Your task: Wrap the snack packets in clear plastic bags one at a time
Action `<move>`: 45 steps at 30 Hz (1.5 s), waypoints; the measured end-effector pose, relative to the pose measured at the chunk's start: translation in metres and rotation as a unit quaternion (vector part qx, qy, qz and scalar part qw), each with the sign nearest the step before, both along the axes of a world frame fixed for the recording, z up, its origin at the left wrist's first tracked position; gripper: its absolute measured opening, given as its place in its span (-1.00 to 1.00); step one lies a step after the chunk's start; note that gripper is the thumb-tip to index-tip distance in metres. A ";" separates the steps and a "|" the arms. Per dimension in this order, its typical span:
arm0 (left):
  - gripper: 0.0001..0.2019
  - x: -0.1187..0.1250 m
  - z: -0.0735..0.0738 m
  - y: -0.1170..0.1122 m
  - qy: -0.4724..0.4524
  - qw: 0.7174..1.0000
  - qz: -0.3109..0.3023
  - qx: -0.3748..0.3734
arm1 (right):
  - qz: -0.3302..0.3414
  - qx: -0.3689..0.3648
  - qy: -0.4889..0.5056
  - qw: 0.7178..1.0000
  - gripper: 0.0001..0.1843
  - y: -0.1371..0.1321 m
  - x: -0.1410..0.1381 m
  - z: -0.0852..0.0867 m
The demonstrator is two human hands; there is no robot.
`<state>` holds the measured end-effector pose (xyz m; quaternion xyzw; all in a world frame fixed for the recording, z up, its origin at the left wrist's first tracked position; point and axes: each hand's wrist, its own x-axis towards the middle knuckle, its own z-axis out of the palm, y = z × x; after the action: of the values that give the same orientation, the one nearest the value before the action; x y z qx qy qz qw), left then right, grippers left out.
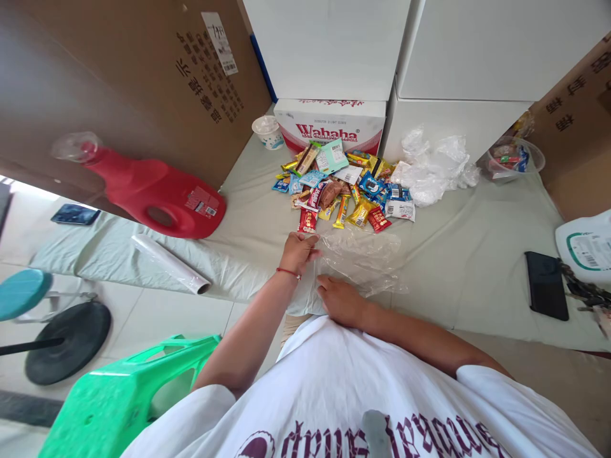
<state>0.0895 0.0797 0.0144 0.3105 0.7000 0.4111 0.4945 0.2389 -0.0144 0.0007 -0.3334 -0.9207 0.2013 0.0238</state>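
The cloth-covered surface (458, 267) carries a heap of wrapped snacks (334, 186) before a Wahaha carton (329, 131), a clear plastic bag (365, 254), crumpled white plastic (429, 168), a tub (538, 164), a cup (268, 135), a red jug (138, 181), a film roll (170, 263), a white bottle (589, 247) and a black phone (547, 286).

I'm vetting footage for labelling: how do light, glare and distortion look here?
Head view: the floor washes out pale at far left; head view: glints break up the clear plastic by the right hand; head view: wide-angle stretch seems to tilt the red jug.
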 end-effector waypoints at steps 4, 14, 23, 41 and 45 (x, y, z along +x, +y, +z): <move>-0.86 0.032 -0.012 -0.017 -0.014 0.992 -0.084 0.097 | -0.007 -0.023 0.017 1.000 -0.74 -0.002 -0.007 -0.009; -0.58 0.047 -0.047 -0.031 0.366 0.811 -0.397 0.223 | -0.015 -0.107 0.183 0.977 -0.74 -0.003 0.039 0.048; -0.46 0.027 -0.043 -0.050 0.448 0.742 -0.419 0.272 | -0.243 0.062 -0.035 0.967 -0.48 0.057 0.141 -0.016; -0.50 -0.014 -0.044 -0.030 0.444 0.805 -0.315 0.235 | -0.218 0.073 -0.058 0.971 -0.52 0.104 0.148 -0.003; -0.42 -0.007 -0.042 -0.035 0.473 0.794 -0.321 0.208 | -0.311 0.077 -0.083 0.944 -0.58 0.115 0.132 0.026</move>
<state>0.0825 0.0445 -0.0280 0.7682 0.6048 0.1663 0.1284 0.3711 0.1009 0.0271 -0.6154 -0.7829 0.0845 0.0341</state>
